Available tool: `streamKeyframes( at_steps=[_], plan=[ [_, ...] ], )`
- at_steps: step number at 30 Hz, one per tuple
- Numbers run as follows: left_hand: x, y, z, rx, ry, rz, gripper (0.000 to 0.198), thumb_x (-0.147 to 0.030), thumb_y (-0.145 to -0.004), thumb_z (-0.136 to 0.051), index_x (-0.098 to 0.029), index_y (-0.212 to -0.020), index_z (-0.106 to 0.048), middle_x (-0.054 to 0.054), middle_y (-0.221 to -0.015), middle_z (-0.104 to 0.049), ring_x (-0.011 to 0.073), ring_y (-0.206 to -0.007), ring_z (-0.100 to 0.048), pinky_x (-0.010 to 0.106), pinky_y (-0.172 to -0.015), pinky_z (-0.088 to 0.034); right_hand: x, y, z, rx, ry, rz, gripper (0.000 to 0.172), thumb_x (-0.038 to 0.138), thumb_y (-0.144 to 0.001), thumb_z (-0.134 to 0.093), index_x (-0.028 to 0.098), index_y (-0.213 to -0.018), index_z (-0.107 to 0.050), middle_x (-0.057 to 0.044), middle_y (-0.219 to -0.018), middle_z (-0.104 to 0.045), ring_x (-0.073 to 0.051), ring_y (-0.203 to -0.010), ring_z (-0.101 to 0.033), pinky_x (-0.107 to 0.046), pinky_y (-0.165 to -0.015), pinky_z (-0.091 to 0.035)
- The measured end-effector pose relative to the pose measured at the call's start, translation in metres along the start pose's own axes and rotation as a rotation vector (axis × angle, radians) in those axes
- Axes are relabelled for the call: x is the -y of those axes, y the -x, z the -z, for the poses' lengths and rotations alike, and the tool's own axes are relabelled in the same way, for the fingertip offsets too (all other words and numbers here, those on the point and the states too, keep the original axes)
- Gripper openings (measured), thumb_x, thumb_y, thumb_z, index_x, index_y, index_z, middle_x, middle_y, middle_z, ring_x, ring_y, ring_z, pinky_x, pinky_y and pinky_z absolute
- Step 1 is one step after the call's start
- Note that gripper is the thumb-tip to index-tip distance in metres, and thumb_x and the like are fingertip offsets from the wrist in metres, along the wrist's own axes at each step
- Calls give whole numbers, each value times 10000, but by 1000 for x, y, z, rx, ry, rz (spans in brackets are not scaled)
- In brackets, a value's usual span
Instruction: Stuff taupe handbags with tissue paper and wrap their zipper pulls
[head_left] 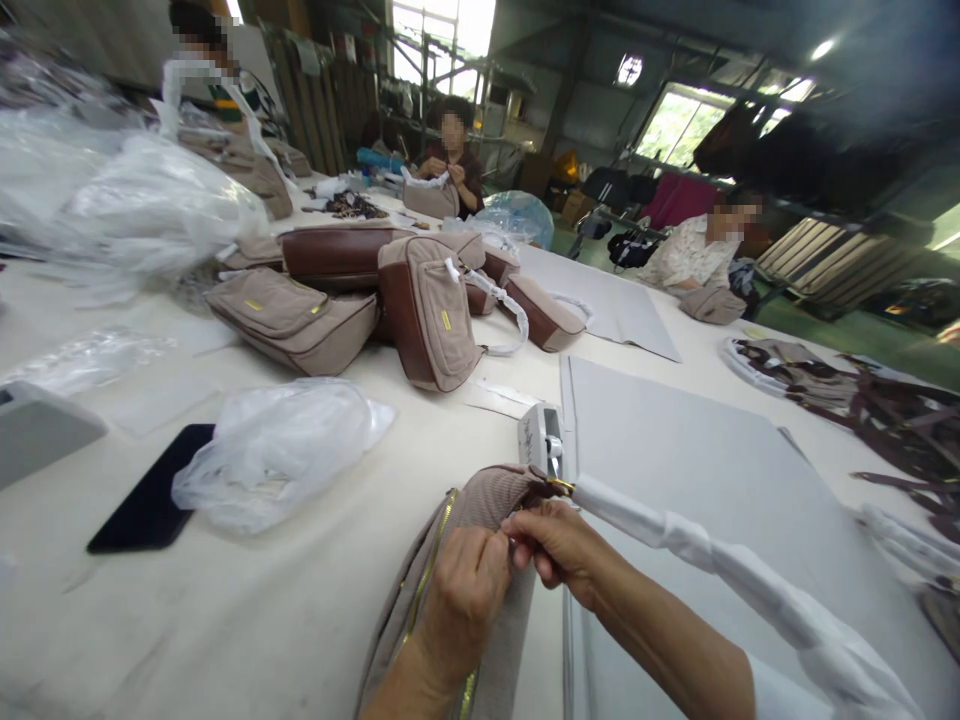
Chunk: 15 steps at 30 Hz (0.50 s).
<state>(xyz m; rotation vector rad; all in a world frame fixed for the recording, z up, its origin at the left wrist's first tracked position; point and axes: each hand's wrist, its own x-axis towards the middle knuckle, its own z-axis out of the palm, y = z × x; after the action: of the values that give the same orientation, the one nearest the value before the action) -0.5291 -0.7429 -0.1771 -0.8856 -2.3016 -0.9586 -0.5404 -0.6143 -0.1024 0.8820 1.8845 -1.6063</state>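
A taupe handbag (487,500) with gold zips lies at the table's near edge, under both my hands. Its strap (720,560), wrapped in white paper, runs from a gold ring off to the lower right. My left hand (466,585) is a closed fist over the bag, beside the zip. My right hand (551,545) pinches close to it, near the strap end. The fingertips of both hands meet; what they grip is hidden. Just beyond stands a small white-grey box (536,440) with handwriting on it.
Several taupe and brown bags (431,320) are heaped mid-table. Clear plastic bags (285,450) and a dark phone-like slab (157,490) lie left. Grey sheets (675,470) cover the right, with brown straps (900,420) beyond. Co-workers (454,160) sit around the table.
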Motion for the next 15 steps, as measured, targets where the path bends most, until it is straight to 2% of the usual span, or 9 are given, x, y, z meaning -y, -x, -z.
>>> streamKeyframes(
  at_steps=[3, 5, 8, 11, 15],
  plan=[
    [2, -1, 0, -37, -3, -9, 132, -83, -838, -502, -186, -759, -524, 4, -617, -541, 155, -582, -519, 283, -583, -424, 4, -3, -1, -17, 26, -62, 154, 199, -649, -511, 162, -499, -509, 38, -356, -496, -30, -255, -283, -134, -257, -164],
    [3, -1, -1, -91, -1, 26, 90, -102, -843, -504, -165, -902, -526, 14, -654, -572, 158, -595, -548, 278, -591, -450, 6, -5, -1, -17, 45, -88, 140, 173, -631, -513, 163, -491, -501, 39, -350, -490, -28, -257, -272, -128, -256, -161],
    [4, -1, -2, -70, 15, 71, 226, -141, -861, -474, -126, -1086, -494, 50, -738, -615, 175, -651, -592, 290, -621, -490, 9, -6, 0, -1, 70, -108, 123, 145, -614, -526, 160, -494, -507, 42, -343, -483, -24, -256, -266, -120, -256, -164],
    [4, -1, 1, 31, 76, 104, 167, -145, -872, -437, -152, -985, -559, 46, -723, -605, 180, -672, -601, 306, -638, -511, 7, -5, 3, 45, 72, -104, 128, 187, -651, -554, 153, -528, -545, 37, -378, -509, -27, -270, -309, -123, -260, -198],
    [4, -1, 3, 110, 152, 185, 177, -141, -879, -408, -160, -876, -584, 42, -715, -593, 179, -683, -599, 319, -658, -517, -3, 3, 9, 131, -25, -50, 94, 236, -647, -614, 147, -653, -582, 25, -557, -612, -22, -361, -439, -117, -322, -290]
  ],
)
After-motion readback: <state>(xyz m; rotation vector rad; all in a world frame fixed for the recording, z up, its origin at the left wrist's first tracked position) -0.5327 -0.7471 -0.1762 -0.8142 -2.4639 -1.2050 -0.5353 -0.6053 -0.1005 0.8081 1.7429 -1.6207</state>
